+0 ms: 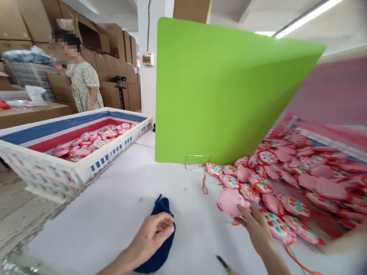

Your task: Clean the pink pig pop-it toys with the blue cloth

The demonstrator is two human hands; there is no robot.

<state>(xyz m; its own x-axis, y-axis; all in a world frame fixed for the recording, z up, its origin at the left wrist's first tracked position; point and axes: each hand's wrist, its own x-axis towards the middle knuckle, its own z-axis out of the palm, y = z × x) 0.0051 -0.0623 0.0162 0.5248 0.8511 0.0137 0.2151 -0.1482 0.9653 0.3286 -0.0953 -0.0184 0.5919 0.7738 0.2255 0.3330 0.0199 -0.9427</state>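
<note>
My left hand point(154, 234), fingers curled in, lies over a dark blue cloth pouch point(161, 255) on the white tabletop point(111, 229). Whether it grips the cloth cannot be seen; nothing shows between its fingertips. On the right, the fingertips of my right hand point(259, 226) are closed on the edge of a pink animal-shaped toy point(230, 202), its plain side up. Beside and beyond it spreads a heap of similar toys point(295, 205), some showing red and teal dots and red cord loops. A knife-like tool with a dark tip point(228, 268) lies between my hands near the front edge.
A green board point(218, 94) stands upright at the back, by a wire stand point(197, 157). To the left, a white plastic crate point(76, 171) holds more pink toys. Behind it stands a person point(85, 83) in a patterned garment, near stacked cardboard boxes point(115, 46).
</note>
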